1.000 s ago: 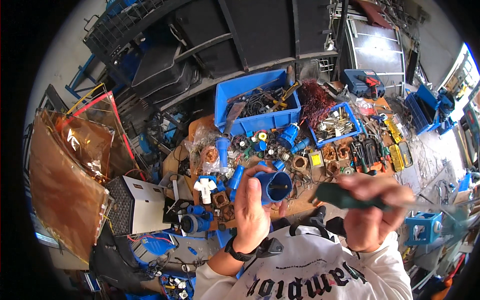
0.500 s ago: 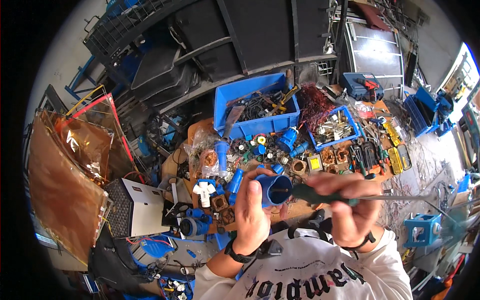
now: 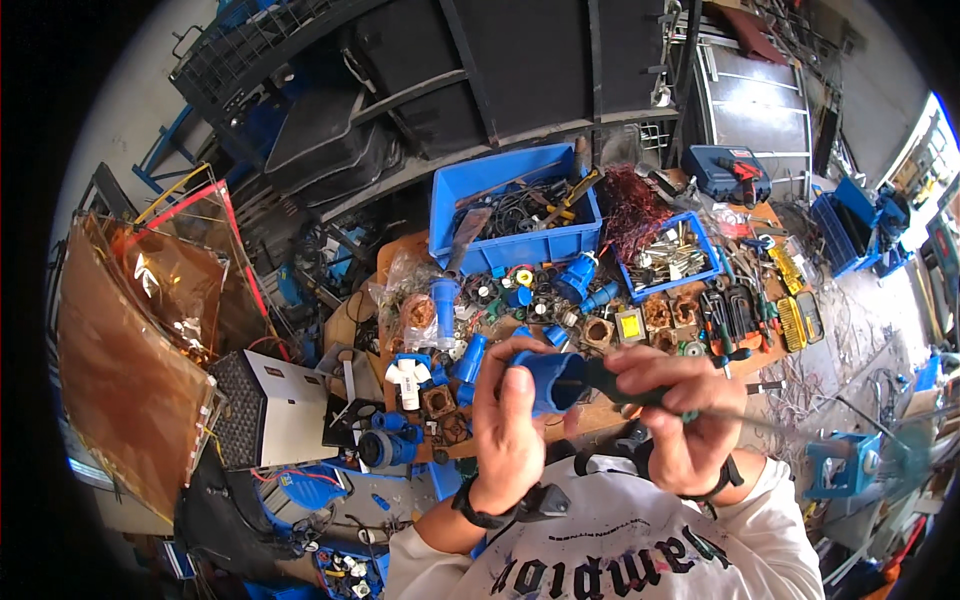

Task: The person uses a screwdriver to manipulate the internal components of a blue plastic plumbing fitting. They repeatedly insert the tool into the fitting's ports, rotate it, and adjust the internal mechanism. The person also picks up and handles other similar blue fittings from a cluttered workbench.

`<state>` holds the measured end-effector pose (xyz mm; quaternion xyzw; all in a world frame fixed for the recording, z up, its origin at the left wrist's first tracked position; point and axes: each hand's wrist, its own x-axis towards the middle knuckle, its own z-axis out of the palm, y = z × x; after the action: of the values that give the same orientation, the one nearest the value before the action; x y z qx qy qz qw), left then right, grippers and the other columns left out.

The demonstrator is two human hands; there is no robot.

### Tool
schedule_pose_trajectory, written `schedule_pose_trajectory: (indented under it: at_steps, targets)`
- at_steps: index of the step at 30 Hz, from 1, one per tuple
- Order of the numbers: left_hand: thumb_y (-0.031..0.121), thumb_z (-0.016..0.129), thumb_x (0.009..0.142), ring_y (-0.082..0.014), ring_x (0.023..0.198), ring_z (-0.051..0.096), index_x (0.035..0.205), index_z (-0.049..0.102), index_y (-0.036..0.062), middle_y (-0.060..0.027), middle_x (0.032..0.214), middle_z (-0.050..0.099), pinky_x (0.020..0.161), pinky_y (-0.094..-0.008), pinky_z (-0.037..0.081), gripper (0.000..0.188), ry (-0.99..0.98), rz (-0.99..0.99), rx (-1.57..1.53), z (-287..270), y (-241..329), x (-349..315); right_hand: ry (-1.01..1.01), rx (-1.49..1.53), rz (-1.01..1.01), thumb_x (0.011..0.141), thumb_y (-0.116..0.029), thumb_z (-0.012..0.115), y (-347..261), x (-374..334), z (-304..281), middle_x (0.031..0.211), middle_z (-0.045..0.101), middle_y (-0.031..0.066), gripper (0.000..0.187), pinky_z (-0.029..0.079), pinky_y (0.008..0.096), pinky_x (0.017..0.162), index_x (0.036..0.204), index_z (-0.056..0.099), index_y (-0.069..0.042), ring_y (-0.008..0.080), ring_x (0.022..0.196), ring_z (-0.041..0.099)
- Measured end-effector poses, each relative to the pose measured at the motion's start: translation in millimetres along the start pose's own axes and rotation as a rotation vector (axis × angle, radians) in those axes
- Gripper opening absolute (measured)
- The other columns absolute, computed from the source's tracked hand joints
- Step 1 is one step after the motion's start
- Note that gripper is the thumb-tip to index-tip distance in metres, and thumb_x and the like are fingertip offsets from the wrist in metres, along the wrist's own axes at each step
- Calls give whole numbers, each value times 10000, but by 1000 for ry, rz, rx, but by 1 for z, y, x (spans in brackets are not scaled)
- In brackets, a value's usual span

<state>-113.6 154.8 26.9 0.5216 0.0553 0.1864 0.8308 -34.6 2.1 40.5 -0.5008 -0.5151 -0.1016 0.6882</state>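
My left hand (image 3: 512, 430) is wrapped around a blue plastic pipe fitting (image 3: 545, 385), its open round mouth facing right. My right hand (image 3: 685, 415) grips a screwdriver (image 3: 625, 385) by its dark green handle, close to the fitting's mouth. The handle's end points at the opening, and the thin metal shaft runs out to the right, blurred. Something dark and narrow shows inside the mouth; whether it belongs to the screwdriver I cannot tell. Below both hands lies the edge of a cluttered wooden workbench (image 3: 595, 425).
A blue crate (image 3: 510, 250) of cables and tools stands at the bench's back. Right of it are a blue tray (image 3: 632, 285) of metal parts, red wire (image 3: 635, 210) and several hand tools. White fittings (image 3: 408, 383) and blue ones lie left. A blue stool (image 3: 840, 465) stands right.
My right hand has shifted slightly left and down with the screwdriver. Its shaft now slants down to the right instead of lying nearly level. The fitting stays in my left hand.
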Motion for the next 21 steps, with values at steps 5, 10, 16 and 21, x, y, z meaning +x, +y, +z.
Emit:
schedule_pose_trajectory:
  at_steps: [5,10,16,21]
  targets:
    - [442,374,1028,-173,773,621,1202,450,46,-118,1092,606,493,-296,489,440,-44,40,-31,-1,-4,-3,445,247,-269,956,-63,539,-19,-5,10,1036,559,195,228,489,555,972,1073,344,-67,414,1065,612]
    - [439,378,1026,-179,765,624,1201,447,43,-115,1073,604,488,-294,488,439,-39,43,41,2,-3,-7,176,110,77,919,16,560,-20,-6,0,1026,576,233,238,499,554,937,1069,383,-37,426,1032,621]
    - [440,379,1025,-184,729,621,1197,447,40,-122,1053,600,487,-289,487,441,-2,55,73,4,0,-7,22,50,35,924,3,567,-19,-9,1,1077,589,223,246,484,528,967,1080,385,-52,416,1103,594]
    - [451,373,1024,-180,746,616,1195,448,41,-120,1047,600,484,-289,482,450,-6,33,29,4,2,-9,369,232,-274,946,-25,537,-19,-10,10,1082,559,237,232,482,567,964,1091,356,-25,451,1055,604]
